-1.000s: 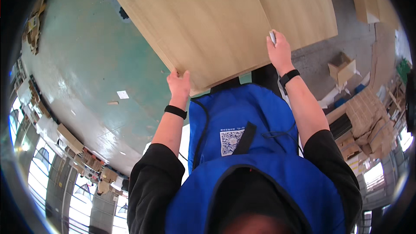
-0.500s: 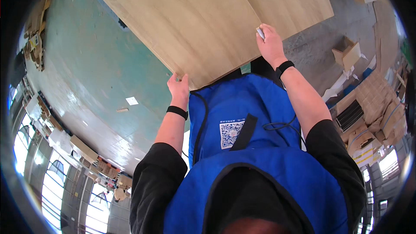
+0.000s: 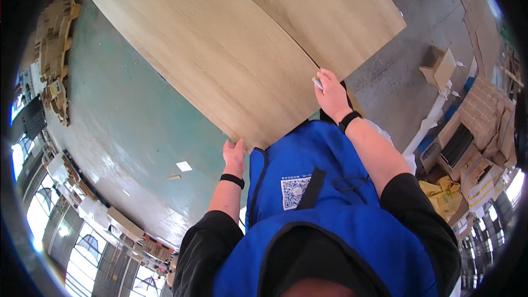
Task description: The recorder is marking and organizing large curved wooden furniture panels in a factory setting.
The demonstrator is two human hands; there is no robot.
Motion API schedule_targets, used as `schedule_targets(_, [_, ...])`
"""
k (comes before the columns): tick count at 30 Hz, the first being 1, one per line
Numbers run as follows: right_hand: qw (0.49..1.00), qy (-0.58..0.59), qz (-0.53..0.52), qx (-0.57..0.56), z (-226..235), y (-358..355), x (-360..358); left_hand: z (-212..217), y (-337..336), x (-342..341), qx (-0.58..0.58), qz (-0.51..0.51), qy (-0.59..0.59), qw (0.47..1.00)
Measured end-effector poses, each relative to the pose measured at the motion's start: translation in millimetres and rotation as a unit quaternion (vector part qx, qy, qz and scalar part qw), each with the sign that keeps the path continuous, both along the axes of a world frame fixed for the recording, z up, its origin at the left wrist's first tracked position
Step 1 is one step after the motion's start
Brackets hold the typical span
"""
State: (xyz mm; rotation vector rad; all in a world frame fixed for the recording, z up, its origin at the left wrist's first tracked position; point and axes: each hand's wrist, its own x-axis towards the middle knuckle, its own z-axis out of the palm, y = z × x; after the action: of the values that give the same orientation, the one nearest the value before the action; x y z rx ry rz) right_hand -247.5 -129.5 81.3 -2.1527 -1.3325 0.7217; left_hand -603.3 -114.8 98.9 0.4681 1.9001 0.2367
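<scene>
A large pale wooden sheet (image 3: 214,44) lies in front of me, its near edge over a second sheet (image 3: 330,16) of the same wood. My left hand (image 3: 235,154) grips the near corner edge of the top sheet. My right hand (image 3: 331,94) rests on the sheet's right edge and pinches a small white piece (image 3: 318,83) between its fingers. Both wrists wear black bands. A blue vest covers my chest below the hands.
Green painted floor (image 3: 126,126) spreads to the left, grey concrete (image 3: 407,71) to the right. Stacks of cardboard and boxes (image 3: 473,132) crowd the right side, an open box (image 3: 440,69) stands on the concrete, and more cardboard piles (image 3: 55,49) line the far left.
The sheets have slid away and to the right in view. My right hand has moved left along the edge, and both hands sit lower on the sheet.
</scene>
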Motion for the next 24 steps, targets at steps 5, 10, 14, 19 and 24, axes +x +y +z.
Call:
schedule_targets(5, [1.000, 0.008, -0.011, -0.013, 5.7, 1.2, -2.1, -5.6, -0.2, -9.3, -0.061, 0.067, -0.034, 0.995])
schedule_targets(10, [1.000, -0.002, -0.008, -0.029, 13.3, 1.2, -4.8, 3.8, -0.5, -3.1, -0.092, 0.057, -0.077, 0.991])
schedule_targets(14, [0.999, 0.001, -0.005, -0.036, 15.7, -1.1, -4.9, 2.1, -4.0, -8.0, -0.094, 0.056, -0.073, 0.991])
schedule_targets(19, [0.998, 0.007, -0.026, -0.048, 19.2, -4.0, -5.6, -6.0, -8.9, -18.8, -0.111, 0.008, -0.091, 0.990])
schedule_targets(24, [0.999, 0.029, -0.026, -0.024, 20.5, -6.9, -3.1, 0.7, -14.6, -13.1, -0.178, -0.055, -0.054, 0.981])
